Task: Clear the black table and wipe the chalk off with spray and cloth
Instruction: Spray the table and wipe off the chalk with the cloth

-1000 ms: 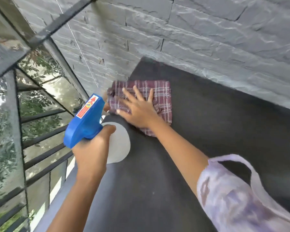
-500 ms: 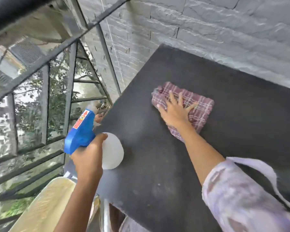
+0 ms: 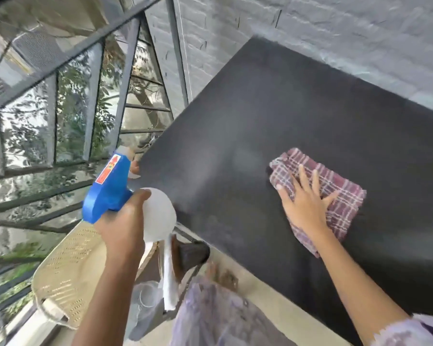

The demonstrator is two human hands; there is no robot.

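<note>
The black table (image 3: 273, 126) fills the right half of the view, its top showing a faint grey haze. A maroon plaid cloth (image 3: 335, 186) lies on it near the front right. My right hand (image 3: 305, 203) presses flat on the cloth with fingers spread. My left hand (image 3: 125, 226) grips a spray bottle (image 3: 158, 216) with a white body and blue trigger head (image 3: 108, 191), held just off the table's left edge, nozzle pointing away from me.
A grey brick wall (image 3: 335, 33) runs behind the table. A metal window grille (image 3: 60, 121) with foliage beyond stands at the left. A cream perforated chair (image 3: 68, 270) and clear containers (image 3: 145, 295) sit below the table's left corner.
My right hand has slid the cloth from the table's far left corner towards the front right. The spray bottle stays in my left hand by the left edge; the view has shifted left and down.
</note>
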